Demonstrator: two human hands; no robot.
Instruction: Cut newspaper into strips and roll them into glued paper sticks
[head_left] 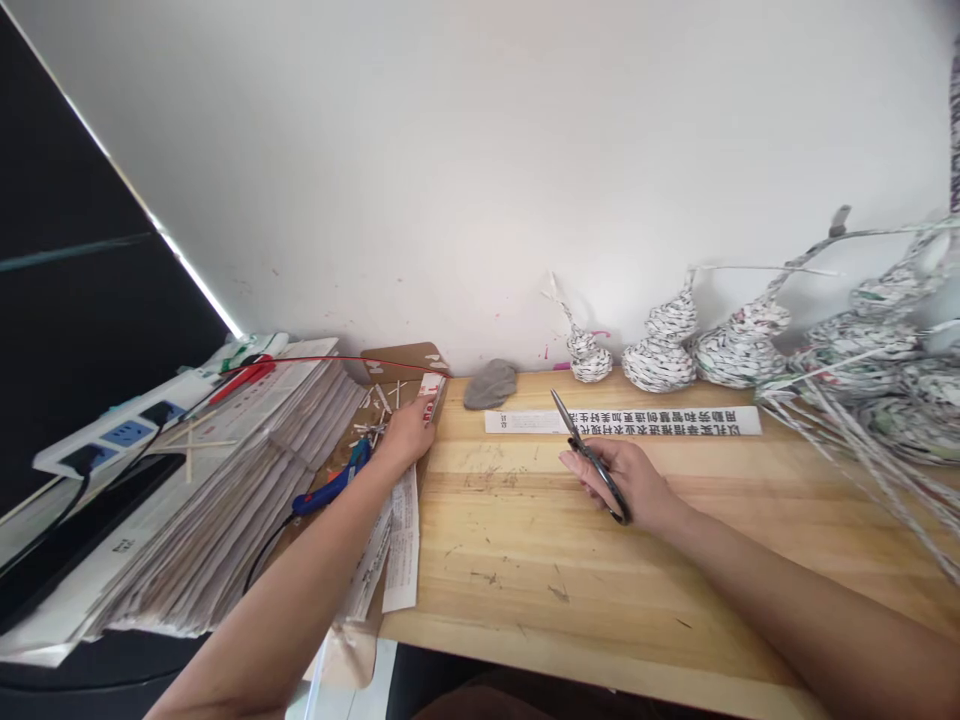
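My right hand (634,482) is closed around a pair of scissors (574,428) with dark handles, held above the table with the blades pointing up and to the left. Behind it, a long newspaper strip (517,421) with large printed characters lies flat on the table. My left hand (409,432) reaches over a cardboard box at the left, its fingers closed on the upper part of another newspaper strip (405,550). That strip runs down under the hand along the box's right side. The left fingertips are partly hidden.
A blue glue gun (330,493) and small sticks lie in the cardboard box (405,358). Left of it are a newspaper stack (247,510) and a power strip (127,425). A grey stone-like lump (490,385) and several woven paper gourds (660,355) stand along the wall.
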